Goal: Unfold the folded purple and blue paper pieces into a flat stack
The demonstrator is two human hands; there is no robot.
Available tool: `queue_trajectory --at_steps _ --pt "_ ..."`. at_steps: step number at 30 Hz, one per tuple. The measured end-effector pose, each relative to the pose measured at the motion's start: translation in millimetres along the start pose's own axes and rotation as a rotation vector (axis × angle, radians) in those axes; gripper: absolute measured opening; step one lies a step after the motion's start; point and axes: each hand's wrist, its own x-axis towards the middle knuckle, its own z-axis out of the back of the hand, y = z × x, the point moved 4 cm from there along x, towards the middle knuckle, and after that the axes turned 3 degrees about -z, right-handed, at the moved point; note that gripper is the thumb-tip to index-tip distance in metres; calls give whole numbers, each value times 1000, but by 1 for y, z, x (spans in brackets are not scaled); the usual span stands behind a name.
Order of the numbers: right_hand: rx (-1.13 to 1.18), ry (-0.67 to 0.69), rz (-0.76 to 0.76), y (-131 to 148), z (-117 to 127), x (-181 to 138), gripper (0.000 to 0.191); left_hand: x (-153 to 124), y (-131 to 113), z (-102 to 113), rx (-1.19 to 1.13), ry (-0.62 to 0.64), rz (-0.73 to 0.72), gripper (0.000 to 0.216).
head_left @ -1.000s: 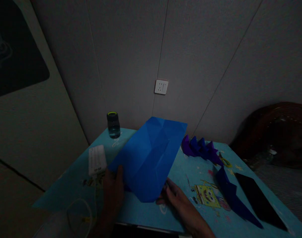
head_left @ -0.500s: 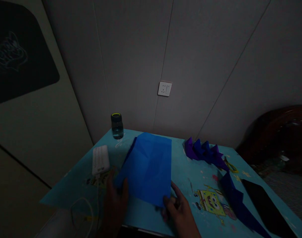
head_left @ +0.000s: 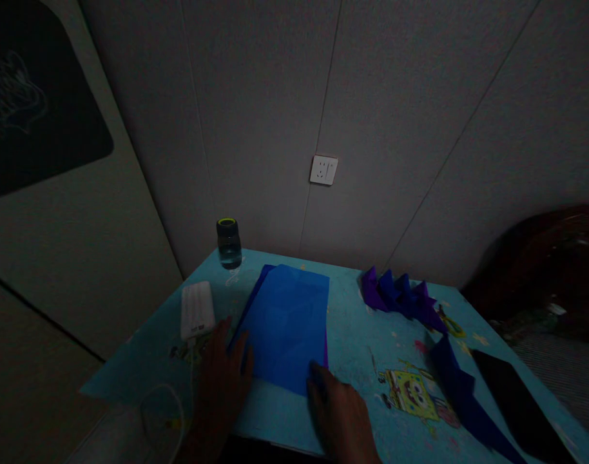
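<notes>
A light-blue sheet of paper lies almost flat on the table, over darker sheets. A dark blue edge shows at its upper left and a purple strip at its right. My left hand rests at the sheet's lower left edge, fingers spread and holding nothing. At the lower right corner is my right hand, its fingers bent and closed at the paper's edge; the dim light partly hides the fingertips.
A white power bank with a cable sits left, a water bottle behind it. Folded blue and purple paper pieces, another folded dark blue piece, yellow-handled scissors and a flat black object lie on the right.
The light-blue sheet has come down flatter and shifted slightly left, showing purple at its right edge. My left hand has let go and spread its fingers; my right hand has turned palm-down at the corner.
</notes>
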Motion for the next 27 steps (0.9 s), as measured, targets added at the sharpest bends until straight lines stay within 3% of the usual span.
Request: queue_trajectory --at_steps 5,8,10,14,17,22,27 --pt "-114 -27 142 36 43 29 34 -3 -34 -7 -88 79 -283 27" --pt "-221 -139 303 77 66 91 32 -4 -52 -15 -116 211 -335 38" --pt "-244 -141 340 100 69 144 32 -3 -57 -18 -105 270 -325 44" --pt "-276 -68 367 129 52 237 35 -2 -57 -22 -88 326 -243 42" --pt "-295 10 382 136 34 275 34 -5 -56 -23 -111 310 -168 39" --pt "-311 134 447 140 8 296 31 -10 -54 -25 -121 264 -80 38" --pt "-281 141 522 142 -14 300 33 -9 -54 -25 -117 251 -77 36"
